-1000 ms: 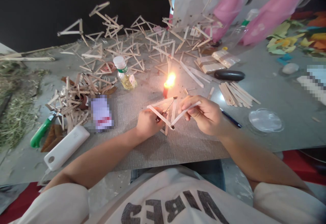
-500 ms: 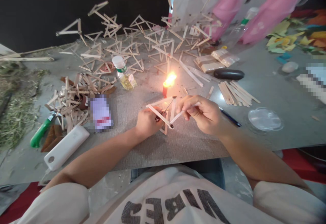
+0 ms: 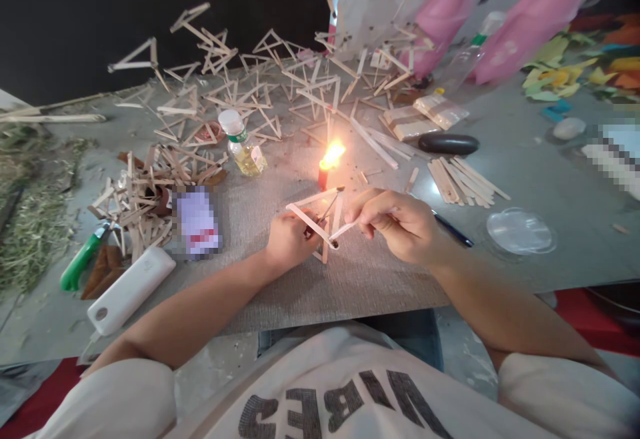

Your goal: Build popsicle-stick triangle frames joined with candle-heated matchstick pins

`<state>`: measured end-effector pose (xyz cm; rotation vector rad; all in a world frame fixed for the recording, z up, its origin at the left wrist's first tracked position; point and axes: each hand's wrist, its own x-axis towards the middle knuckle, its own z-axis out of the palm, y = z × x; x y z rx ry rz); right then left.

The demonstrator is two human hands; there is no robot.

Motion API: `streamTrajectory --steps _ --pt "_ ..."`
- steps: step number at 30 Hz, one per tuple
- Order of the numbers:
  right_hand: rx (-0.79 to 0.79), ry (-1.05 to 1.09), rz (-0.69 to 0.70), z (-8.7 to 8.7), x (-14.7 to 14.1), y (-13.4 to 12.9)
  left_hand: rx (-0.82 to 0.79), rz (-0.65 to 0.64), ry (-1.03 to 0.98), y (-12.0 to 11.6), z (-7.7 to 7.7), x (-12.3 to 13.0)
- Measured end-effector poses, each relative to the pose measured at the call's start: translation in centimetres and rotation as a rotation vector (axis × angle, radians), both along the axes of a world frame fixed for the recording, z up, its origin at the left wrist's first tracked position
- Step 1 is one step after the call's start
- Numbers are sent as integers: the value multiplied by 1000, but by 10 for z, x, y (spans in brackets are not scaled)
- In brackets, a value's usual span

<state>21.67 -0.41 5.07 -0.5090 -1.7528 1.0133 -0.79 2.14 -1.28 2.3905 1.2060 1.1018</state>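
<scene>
the left hand's [image 3: 293, 242] fingers are curled around a triangular stick frame [image 3: 309, 224], nearside of the lit candle [image 3: 323, 177]. the right hand [image 3: 397, 226] pinches a pale strip [image 3: 345, 227], slanting down-left to the frame's near corner

At the bottom centre of the frame, I read VIBES in big dark capitals on the white T-shirt [image 3: 320, 366], upside down to me. Left of centre, the bottle [image 3: 244, 160] of yellow liquid has a green label [image 3: 240, 137] too small for me to read. The phone's [image 3: 198, 220] screen, mid-left, reaches me pixelated and illegible.
</scene>
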Motion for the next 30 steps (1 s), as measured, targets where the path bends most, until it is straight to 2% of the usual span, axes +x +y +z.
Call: streamTrajectory --steps 30 --pt "122 15 8 0 1 2 48 -18 4 3 -4 -3"
